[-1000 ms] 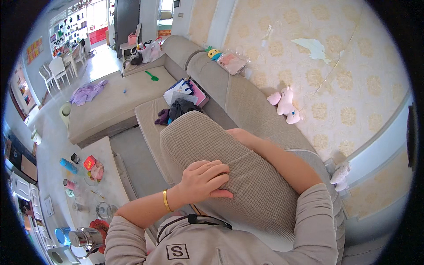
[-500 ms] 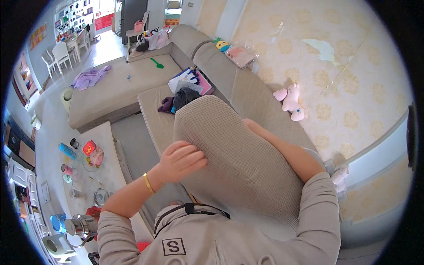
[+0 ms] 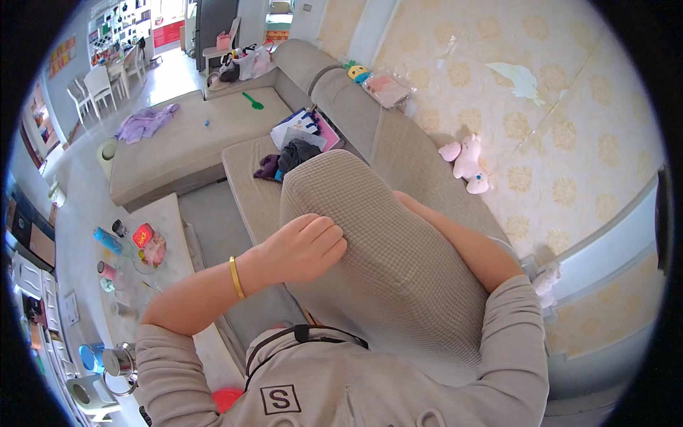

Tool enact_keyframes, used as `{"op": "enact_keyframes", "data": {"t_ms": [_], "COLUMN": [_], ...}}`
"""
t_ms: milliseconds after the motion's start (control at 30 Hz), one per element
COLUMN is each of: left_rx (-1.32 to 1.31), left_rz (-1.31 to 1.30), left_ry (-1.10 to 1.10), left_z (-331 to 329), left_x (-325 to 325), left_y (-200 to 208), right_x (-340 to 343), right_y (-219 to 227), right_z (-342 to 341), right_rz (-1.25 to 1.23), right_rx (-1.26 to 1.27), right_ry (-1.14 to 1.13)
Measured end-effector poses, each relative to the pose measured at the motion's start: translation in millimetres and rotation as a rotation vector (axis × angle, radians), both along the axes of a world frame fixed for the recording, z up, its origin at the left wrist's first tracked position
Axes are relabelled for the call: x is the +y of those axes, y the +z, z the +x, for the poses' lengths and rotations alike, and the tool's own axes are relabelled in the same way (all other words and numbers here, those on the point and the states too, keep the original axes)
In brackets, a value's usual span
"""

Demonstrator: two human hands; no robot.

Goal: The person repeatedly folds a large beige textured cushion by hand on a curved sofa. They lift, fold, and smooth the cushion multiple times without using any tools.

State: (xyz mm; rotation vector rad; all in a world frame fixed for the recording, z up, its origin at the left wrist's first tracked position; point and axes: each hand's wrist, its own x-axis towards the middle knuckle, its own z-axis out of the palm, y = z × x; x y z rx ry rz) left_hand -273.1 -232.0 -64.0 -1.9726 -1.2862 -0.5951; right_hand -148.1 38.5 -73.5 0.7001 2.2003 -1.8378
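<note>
A large sofa cushion (image 3: 405, 285) in a beige waffle-knit cover is propped up against my body, tilted away from me. My right forearm (image 3: 462, 245) runs along its right side and hugs it; the right hand is hidden behind the cushion. Against the left part of the cover rests my left hand (image 3: 306, 245), its fingers curled in and closed. Whether a pinch of fabric or something else is in the fingers cannot be seen. A yellow bangle (image 3: 236, 277) circles my left wrist.
A beige corner sofa (image 3: 199, 139) holds dark clothes (image 3: 297, 154), papers (image 3: 295, 124), a green scoop-shaped thing (image 3: 252, 101) and a purple cloth (image 3: 146, 123). Left, a pale table (image 3: 167, 220) carries bottles, a bowl and a metal jug (image 3: 119, 361). Pink plush toys (image 3: 468, 164) lie by the wall.
My left hand has moved slightly up and right over the cover, and its fingers have curled from loosely spread to closed. My left elbow has swung outward. The cushion and right arm are nearly unmoved.
</note>
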Motion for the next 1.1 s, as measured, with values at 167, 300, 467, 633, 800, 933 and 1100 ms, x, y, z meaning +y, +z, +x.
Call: {"op": "enact_keyframes", "data": {"t_ms": [167,300,467,633,800,933,1100], "left_rx": [0.015,-0.095,-0.139,0.031,0.054,0.005,0.041], "left_rz": [0.079,0.128,-0.046,-0.239,0.032,0.114,0.073], "left_ry": [0.012,-0.046,-0.024,0.002,-0.068,-0.098,-0.034], "left_z": [4,5,5,4,6,14,20], "left_x": [2,-2,-2,1,-1,-1,2], "left_y": [-8,-13,4,13,-1,2,7], "right_x": [-2,-2,5,9,15,20,17], "right_y": [0,1,0,-1,-3,-3,-4], "right_z": [2,11,8,10,2,0,3], "right_rz": [-0.003,0.004,-0.015,-0.024,-0.022,-0.021,-0.049], "right_rx": [-0.005,-0.009,-0.008,-0.005,0.024,0.035,0.033], "right_ry": [0.001,-0.014,-0.017,-0.019,-0.005,0.001,-0.020]}}
